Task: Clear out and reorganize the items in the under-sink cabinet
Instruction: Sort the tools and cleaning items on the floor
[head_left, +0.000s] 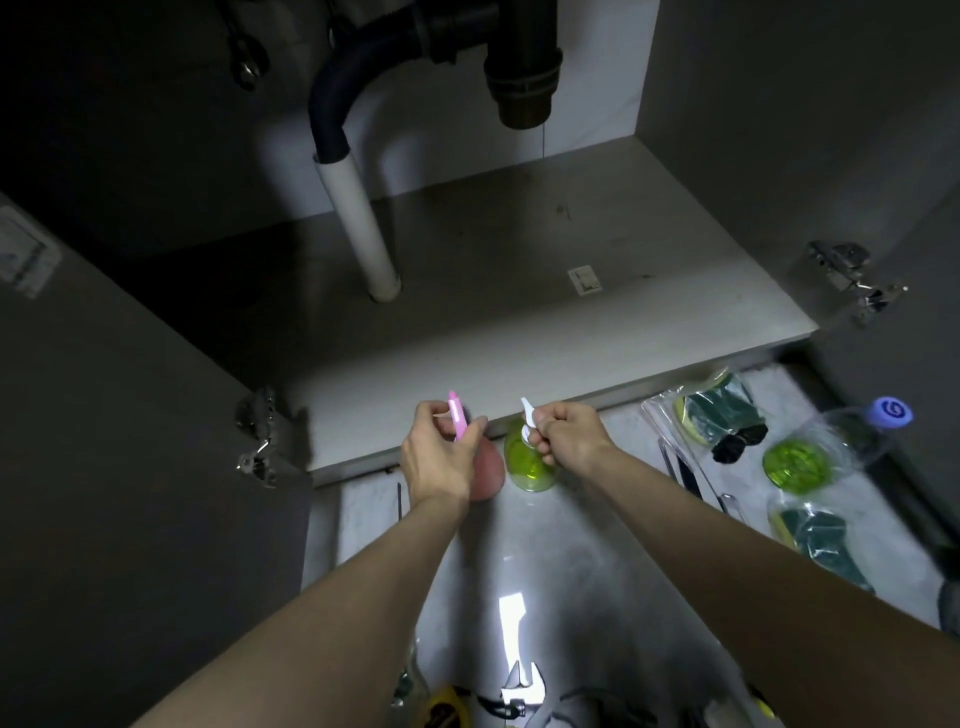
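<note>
1. Both forearms reach forward from the bottom of the view, over the pale floor (519, 551), and end just in front of the cabinet floor's (519, 312) front edge.
2. The left hand (441, 457) is held with its back toward the camera. Its fingers are curled round the pink pump head (458, 415) of a pink bottle (488, 475); the bottle body shows below and to the right of the hand, mostly hidden by it.
3. The right hand (569, 434) is held beside the left, apart from it. Its thumb and fingers pinch the white pump (529, 418) of a green soap bottle (527, 462). The bottle hangs or stands below the hand at the cabinet's front edge; contact with the floor cannot be determined.
4. The two bottles are just beside each other, pink on the left, green on the right.
5. The cabinet interior shows a white drain pipe (363, 228) rising from its floor to a dark curved hose (332, 98), and a small label (584, 280) lying on the floor panel.
6. Both cabinet doors stand open, with a metal hinge (257, 431) on the left and another hinge (852, 275) on the right.
7. On the floor to the right lie two bags of sponges (722, 415), a green lid (795, 462) and a clear bottle with a blue cap (892, 412).
8. A wrench (522, 686) lies at the bottom edge of the view.
</note>
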